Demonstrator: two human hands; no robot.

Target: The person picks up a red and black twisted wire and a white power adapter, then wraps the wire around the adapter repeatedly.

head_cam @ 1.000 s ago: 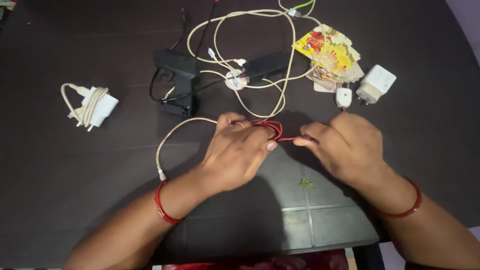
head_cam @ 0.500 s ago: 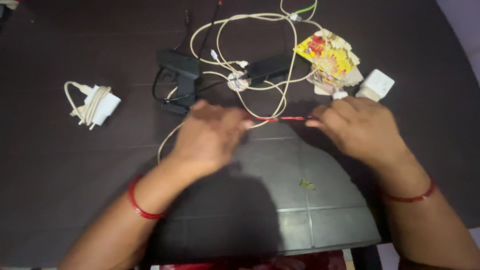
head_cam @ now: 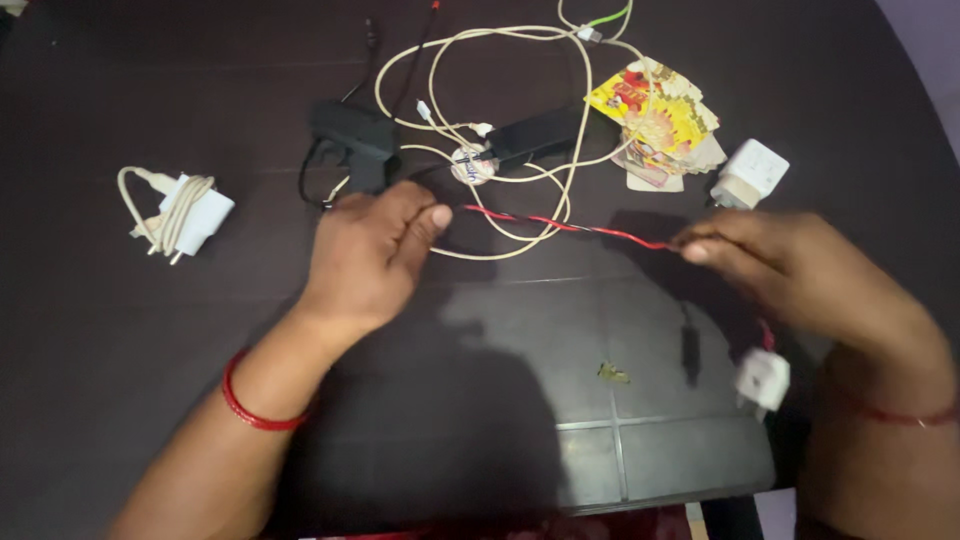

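A twisted red and black wire is stretched taut above the dark table between my two hands. My left hand grips its left end, fingers curled, close to a black adapter. My right hand pinches the wire's right end between thumb and fingers. A small white plug dangles below my right hand at the end of the wire. Both wrists wear thin red bands.
A tangle of cream cables and a black power brick lie behind the wire. A fan of yellow cards and a white charger sit at the back right. Another white charger with wound cable lies left.
My hands have moved apart, pulling the bunched red wire out straight. The small white plug has left the table by the cards and now hangs under my right hand.
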